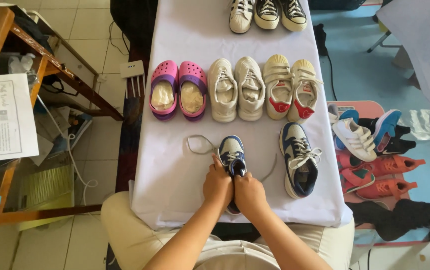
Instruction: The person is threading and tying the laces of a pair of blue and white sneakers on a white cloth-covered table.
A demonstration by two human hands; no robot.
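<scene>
- The person sits at the near end of a table [175, 45] draped in a white cloth, both hands meeting over one small blue-and-white sneaker [231, 152] close to the near edge.
- The left hand [217, 185] is closed on the shoe's near left side, its index finger stretched up along the lacing; the right hand [249, 191] is pressed against it, fingers curled over the tongue area. Whether either hand actually pinches the lace I cannot tell, as the fingertips are hidden.
- A loose white lace [198, 145] loops out to the left of the toe, and another strand trails off to the right.
- The matching sneaker [299, 160], already laced and tied, lies just to the right, well apart from the hands.
- To do this well, I would judge: keep the shoe pinned flat with one hand, gather both trailing ends evenly, and draw the slack through before any knot.
- Farther up sit pink clogs [178, 90], a cream pair [236, 89] and a red-trimmed pair [291, 87].
- More shoes lie heaped on the floor [375, 145] at the right.
</scene>
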